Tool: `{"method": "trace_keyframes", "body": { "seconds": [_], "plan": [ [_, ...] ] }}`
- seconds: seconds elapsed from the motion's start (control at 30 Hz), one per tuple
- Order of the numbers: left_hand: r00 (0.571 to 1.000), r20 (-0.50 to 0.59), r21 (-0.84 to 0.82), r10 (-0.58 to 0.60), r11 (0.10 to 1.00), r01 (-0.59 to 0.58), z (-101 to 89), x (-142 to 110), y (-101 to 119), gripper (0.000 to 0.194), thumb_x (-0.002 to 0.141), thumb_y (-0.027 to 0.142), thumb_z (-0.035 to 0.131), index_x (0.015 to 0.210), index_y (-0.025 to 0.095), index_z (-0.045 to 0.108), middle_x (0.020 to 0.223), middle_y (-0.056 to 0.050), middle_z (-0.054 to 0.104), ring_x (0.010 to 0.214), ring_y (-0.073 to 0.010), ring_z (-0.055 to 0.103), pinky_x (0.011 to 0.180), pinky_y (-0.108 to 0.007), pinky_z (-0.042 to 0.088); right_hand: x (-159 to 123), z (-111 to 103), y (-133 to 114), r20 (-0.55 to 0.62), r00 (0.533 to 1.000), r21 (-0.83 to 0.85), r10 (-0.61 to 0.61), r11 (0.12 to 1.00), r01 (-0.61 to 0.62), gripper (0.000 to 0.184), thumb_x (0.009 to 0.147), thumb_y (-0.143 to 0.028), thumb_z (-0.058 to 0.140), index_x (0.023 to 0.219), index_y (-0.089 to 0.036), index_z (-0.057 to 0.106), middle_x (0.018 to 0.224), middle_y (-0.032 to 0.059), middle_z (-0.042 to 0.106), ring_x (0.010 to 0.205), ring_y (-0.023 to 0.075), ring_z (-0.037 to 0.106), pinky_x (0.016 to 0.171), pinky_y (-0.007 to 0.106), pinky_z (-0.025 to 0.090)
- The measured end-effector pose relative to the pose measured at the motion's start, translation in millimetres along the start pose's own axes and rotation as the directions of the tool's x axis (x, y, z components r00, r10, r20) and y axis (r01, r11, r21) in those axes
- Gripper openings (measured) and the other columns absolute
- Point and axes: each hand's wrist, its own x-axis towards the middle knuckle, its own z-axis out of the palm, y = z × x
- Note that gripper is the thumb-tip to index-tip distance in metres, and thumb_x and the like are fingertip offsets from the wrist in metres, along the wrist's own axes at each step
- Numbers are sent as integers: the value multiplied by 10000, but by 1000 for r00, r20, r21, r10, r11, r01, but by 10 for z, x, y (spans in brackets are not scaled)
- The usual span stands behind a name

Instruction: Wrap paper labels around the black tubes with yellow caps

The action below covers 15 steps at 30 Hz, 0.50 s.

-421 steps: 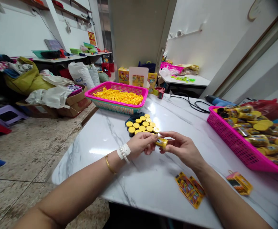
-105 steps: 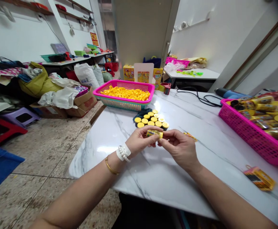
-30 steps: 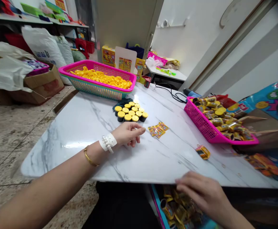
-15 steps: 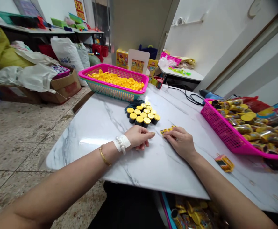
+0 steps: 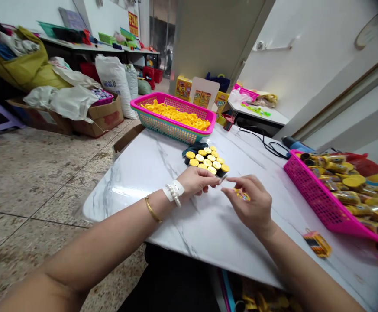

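My left hand (image 5: 198, 180), with a pearl bracelet and a gold bangle at the wrist, is closed in a pinch on a small thin pale piece (image 5: 222, 179). The tip of my right index finger meets that piece from the other side. In my right hand (image 5: 253, 203) a small yellow printed label (image 5: 242, 194) shows between the curled fingers and the thumb. Just beyond my left hand stands a cluster of small black tubs with yellow lids (image 5: 207, 163), packed close together. A dark cloth-like bundle (image 5: 193, 148) lies behind them.
A pink basket over a teal one (image 5: 172, 128) holds yellow curly pieces. At right, a pink basket (image 5: 318, 199) is heaped with yellow wrapped tubs. A small stack of yellow labels (image 5: 318, 243) lies near it. A black cable (image 5: 266, 141) crosses the table (image 5: 137, 182) at the back.
My right hand has lifted from the table with the yellow label. My left fingers have come together with my right fingertips at the thin piece. The view has shifted to the left.
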Motion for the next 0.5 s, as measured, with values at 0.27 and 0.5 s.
{"method": "trace_keyframes", "body": {
  "seconds": [0.27, 0.5],
  "plan": [
    [988, -143, 280, 58, 960, -16, -27, 6, 41, 159, 761, 203, 645, 613, 167, 600, 574, -11, 583, 544, -121, 517, 488, -225, 326, 143, 99, 233, 70, 833, 279, 549, 791, -545, 321, 857, -475, 657, 952, -176, 724, 699, 15, 643, 593, 144, 563, 539, 270, 456],
    [947, 124, 908, 297, 350, -229, 159, -14, -252, 326, 744, 469, 758, 916, 194, 738, 1010, -98, 646, 842, -245, 617, 652, -305, 424, -37, 97, 210, 175, 873, 72, 455, 879, -472, 292, 844, -463, 670, 802, -186, 748, 588, 11, 621, 518, 136, 516, 510, 274, 412]
  ]
}}
